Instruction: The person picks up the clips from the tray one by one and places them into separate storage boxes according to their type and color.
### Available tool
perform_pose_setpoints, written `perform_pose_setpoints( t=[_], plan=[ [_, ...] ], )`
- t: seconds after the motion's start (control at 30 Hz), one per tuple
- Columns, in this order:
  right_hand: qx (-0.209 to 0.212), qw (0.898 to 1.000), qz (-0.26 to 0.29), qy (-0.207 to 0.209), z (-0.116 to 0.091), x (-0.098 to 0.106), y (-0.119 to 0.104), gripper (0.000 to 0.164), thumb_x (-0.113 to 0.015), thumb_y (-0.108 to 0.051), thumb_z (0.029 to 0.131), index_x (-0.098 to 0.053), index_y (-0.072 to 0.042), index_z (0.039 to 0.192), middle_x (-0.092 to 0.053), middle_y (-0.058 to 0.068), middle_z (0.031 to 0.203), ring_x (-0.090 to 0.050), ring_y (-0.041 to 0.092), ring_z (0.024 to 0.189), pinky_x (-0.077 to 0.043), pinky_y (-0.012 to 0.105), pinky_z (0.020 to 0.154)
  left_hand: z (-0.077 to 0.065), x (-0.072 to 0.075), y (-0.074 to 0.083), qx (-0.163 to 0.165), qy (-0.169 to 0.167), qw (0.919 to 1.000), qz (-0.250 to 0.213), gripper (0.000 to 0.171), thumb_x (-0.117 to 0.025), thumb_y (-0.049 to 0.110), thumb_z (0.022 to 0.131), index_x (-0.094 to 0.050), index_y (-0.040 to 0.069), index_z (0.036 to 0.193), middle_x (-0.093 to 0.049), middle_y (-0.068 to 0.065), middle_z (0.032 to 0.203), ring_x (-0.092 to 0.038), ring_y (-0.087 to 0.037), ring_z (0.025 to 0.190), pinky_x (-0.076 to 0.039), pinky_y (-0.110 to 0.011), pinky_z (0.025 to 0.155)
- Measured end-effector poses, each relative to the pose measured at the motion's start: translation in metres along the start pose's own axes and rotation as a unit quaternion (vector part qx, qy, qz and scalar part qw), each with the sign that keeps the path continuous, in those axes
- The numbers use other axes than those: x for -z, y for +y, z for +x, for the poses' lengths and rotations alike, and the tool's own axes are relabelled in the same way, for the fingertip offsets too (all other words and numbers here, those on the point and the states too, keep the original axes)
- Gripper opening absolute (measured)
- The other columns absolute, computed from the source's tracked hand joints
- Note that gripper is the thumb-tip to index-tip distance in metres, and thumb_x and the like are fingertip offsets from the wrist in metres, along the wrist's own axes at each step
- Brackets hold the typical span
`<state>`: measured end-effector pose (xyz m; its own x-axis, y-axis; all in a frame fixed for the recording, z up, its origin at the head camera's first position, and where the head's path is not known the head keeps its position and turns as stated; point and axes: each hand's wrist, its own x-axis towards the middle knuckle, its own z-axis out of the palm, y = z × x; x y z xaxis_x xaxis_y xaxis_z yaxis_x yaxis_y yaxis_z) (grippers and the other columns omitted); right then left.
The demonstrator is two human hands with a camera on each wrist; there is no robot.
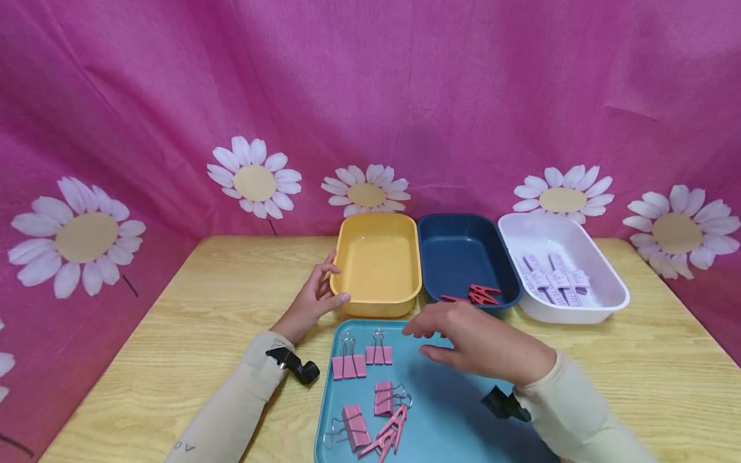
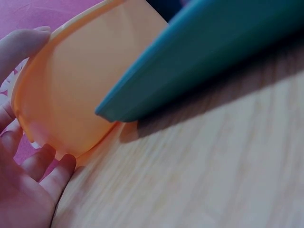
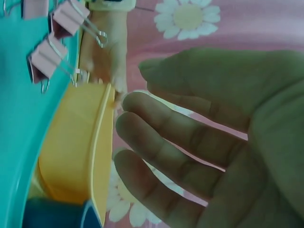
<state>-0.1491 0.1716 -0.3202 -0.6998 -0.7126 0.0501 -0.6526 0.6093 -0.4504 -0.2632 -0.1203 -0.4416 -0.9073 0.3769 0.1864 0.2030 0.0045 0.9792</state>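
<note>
My left hand [image 1: 312, 299] holds the left front corner of a yellow bin [image 1: 379, 308], thumb at the front rim and fingers along the outer wall, as the left wrist view also shows. Above a teal tray [image 1: 446, 418] hovers my right hand [image 1: 477, 341], its fingers loosely bent and nothing in them. On the tray's left half lie several pink binder clips, among them one clip [image 1: 349, 368] near the back corner and another clip [image 1: 356, 427] nearer me. Pinkish-red clothespins [image 1: 395, 426] lie beside them.
Right of the yellow bin stands a navy bin [image 1: 460, 244] with several red clothespins [image 1: 483, 294] at its front. Beyond it, a white bin [image 1: 579, 314] contains folded lilac measuring tapes [image 1: 558, 280]. A pink flowered cloth [image 1: 451, 96] hangs behind the wooden table [image 1: 231, 289].
</note>
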Motion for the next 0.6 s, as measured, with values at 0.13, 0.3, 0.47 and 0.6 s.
perform_pose_setpoints(
  t=[0.13,0.3,0.47,0.6],
  plan=[
    [0.016,1.000,0.003,-0.023,0.001,-0.003,-0.007,0.031,-0.074,-0.017,0.086,-0.068,-0.020,0.116,-0.066,-0.012,0.109,-0.061,0.006,0.100,-0.055,0.028,0.085,0.001,0.000,0.002,0.005,-0.002,1.0000,-0.001,0.049,-0.067,0.005,0.090,-0.036,0.004,0.129,-0.006,0.010,0.161,-0.021,-0.024,0.144,-0.021,-0.040,0.117],
    [0.026,0.999,0.020,-0.044,0.002,-0.008,-0.012,0.032,-0.073,-0.018,0.086,-0.068,-0.021,0.118,-0.065,-0.014,0.111,-0.060,0.004,0.102,-0.054,0.026,0.087,-0.005,-0.003,0.015,0.013,-0.005,0.9999,-0.005,0.049,-0.065,0.002,0.090,-0.035,0.000,0.129,-0.004,0.004,0.162,-0.016,-0.026,0.145,-0.020,-0.042,0.117],
    [0.050,0.997,0.011,-0.051,0.003,-0.018,-0.015,0.030,-0.073,-0.020,0.087,-0.069,-0.020,0.117,-0.066,-0.013,0.111,-0.059,0.003,0.103,-0.053,0.027,0.089,-0.009,-0.007,0.028,0.012,-0.006,0.9999,-0.008,0.049,-0.065,0.002,0.089,-0.035,-0.002,0.128,-0.004,-0.001,0.162,-0.019,-0.029,0.145,-0.020,-0.044,0.116],
    [0.058,0.996,0.011,-0.061,0.000,-0.025,-0.014,0.029,-0.073,-0.021,0.087,-0.069,-0.020,0.116,-0.066,-0.012,0.110,-0.058,0.004,0.103,-0.053,0.027,0.089,-0.008,-0.006,0.028,0.013,-0.006,0.9999,-0.008,0.048,-0.065,0.001,0.089,-0.035,-0.001,0.127,-0.004,-0.001,0.162,-0.021,-0.029,0.144,-0.020,-0.043,0.116]
  ],
)
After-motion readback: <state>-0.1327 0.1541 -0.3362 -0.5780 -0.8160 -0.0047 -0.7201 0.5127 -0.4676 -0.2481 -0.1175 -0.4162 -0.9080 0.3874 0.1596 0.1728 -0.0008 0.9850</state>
